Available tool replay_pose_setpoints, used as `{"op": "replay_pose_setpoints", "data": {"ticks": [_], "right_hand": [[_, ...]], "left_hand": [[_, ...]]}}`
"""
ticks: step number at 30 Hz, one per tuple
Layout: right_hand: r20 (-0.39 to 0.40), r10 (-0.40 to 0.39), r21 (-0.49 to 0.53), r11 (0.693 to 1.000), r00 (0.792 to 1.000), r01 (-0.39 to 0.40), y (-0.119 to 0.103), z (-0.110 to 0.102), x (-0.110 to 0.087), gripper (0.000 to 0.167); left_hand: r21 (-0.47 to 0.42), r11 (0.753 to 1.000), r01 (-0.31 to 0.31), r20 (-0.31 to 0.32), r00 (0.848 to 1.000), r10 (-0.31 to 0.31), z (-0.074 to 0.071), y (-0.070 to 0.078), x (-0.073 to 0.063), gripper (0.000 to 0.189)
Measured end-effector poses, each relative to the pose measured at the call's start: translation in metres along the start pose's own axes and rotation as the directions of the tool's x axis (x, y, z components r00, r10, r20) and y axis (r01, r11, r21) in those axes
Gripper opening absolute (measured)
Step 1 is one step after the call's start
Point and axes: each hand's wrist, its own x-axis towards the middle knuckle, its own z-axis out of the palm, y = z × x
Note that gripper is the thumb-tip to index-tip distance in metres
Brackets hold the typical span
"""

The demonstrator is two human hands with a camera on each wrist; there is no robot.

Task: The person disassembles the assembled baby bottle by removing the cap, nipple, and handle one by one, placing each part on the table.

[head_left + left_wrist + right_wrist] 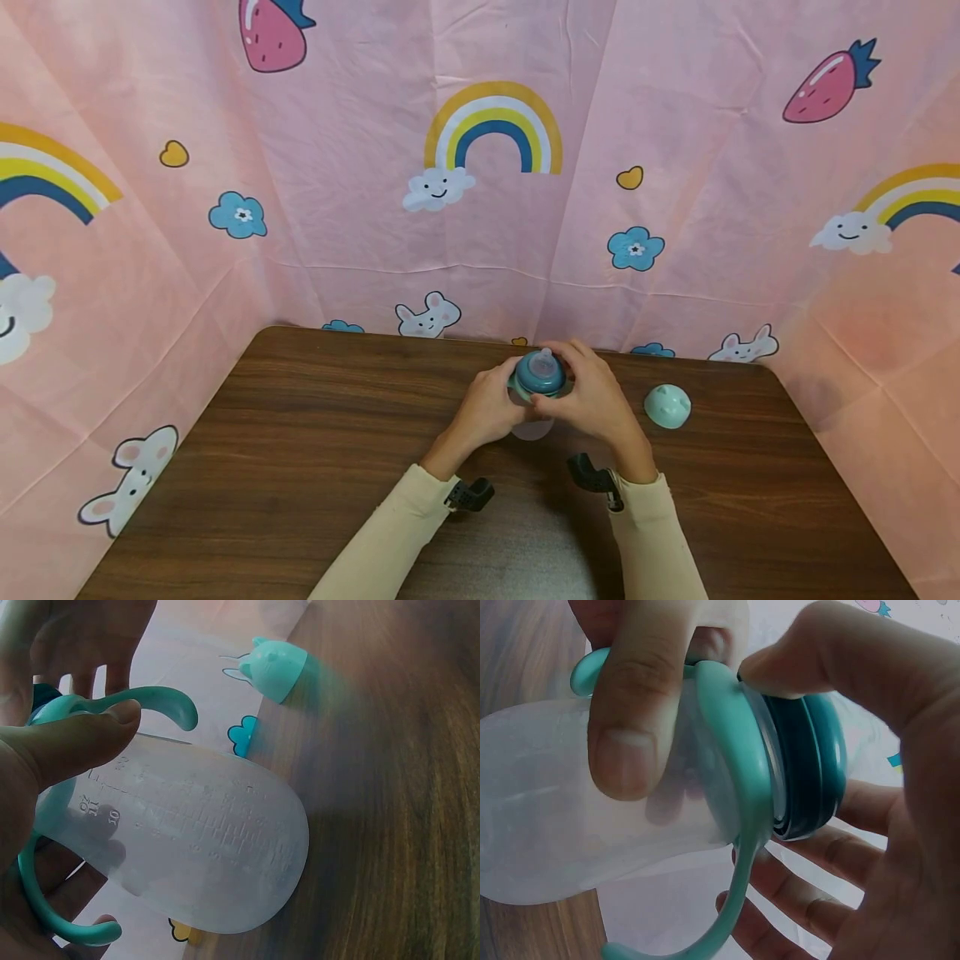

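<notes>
A clear baby bottle [217, 832] with raised measuring marks stands between the two hands at the far middle of the table. My left hand [487, 404] grips it just below the neck, thumb laid across the bottle's shoulder by the mint handle ring [735, 757]. Around the dark teal collar [806, 761] at the top curl the thumb and fingers of my right hand [596, 396]. A clear nipple [544, 362] points up from the collar. Both handle arms show in the left wrist view, one on each side of the bottle.
To the right of the hands, a mint domed cap [667, 406] with small ear-like bumps rests on the dark wooden table [337, 433]. Pink printed cloth [360, 208] hangs along the table's back and both sides.
</notes>
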Motion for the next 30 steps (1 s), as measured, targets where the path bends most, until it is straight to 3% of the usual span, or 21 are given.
{"op": "replay_pose_setpoints", "data": {"ticks": [20, 25, 30], "right_hand": [[0.029, -0.063, 0.066, 0.996, 0.998, 0.061, -0.0001, -0.0052, -0.0012, 0.068], [0.018, -0.016, 0.061, 0.998, 1.0, 0.015, -0.0023, -0.0038, -0.0016, 0.077], [-0.016, 0.066, -0.007, 0.998, 0.998, -0.067, -0.0033, 0.0003, -0.0017, 0.085]], "left_hand": [[-0.012, 1.0, -0.018, 0.001, 1.0, 0.018, -0.0002, -0.0005, -0.0007, 0.078], [-0.01, 1.0, -0.003, 0.002, 1.0, 0.003, -0.0007, 0.0007, -0.0009, 0.078], [-0.008, 1.0, 0.001, 0.006, 1.0, -0.001, -0.001, 0.0008, -0.0009, 0.079]]}}
